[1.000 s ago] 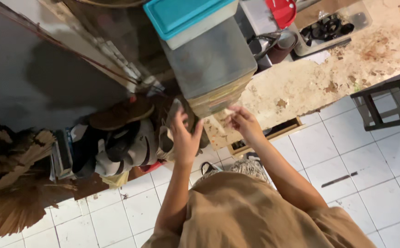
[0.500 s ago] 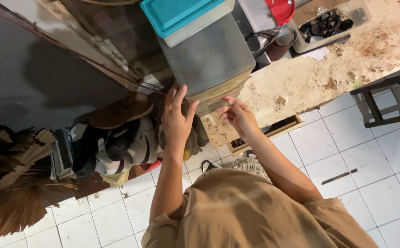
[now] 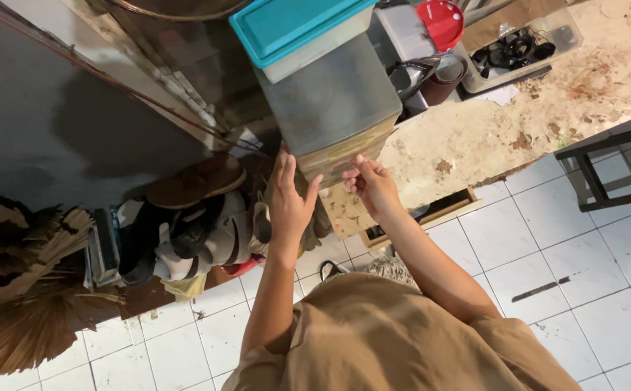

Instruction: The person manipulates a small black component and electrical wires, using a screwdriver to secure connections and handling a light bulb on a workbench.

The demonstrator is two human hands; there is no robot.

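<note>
A translucent grey plastic drawer unit [image 3: 330, 101] stands at the end of a worn, stained counter [image 3: 547, 101], with a teal-lidded box [image 3: 294, 25] on top of it. My left hand [image 3: 290, 195] is spread flat, fingers apart, against the unit's lower left corner and holds nothing. My right hand [image 3: 373, 185] is at the bottom drawer's front [image 3: 344, 156], fingertips curled onto its lower edge. What lies inside the drawers is too cloudy to tell.
A red lid [image 3: 442, 22], a dark pot [image 3: 439, 76] and a tray of black parts [image 3: 518, 51] sit on the counter. Shoes [image 3: 185, 232] pile up by the wall at the left, next to a straw broom [image 3: 18, 318]. A dark stool [image 3: 612, 166] stands on the white tiles.
My left hand has risen and opened flat against the drawer unit. My right hand has stayed at the bottom drawer's front, shifting slightly.
</note>
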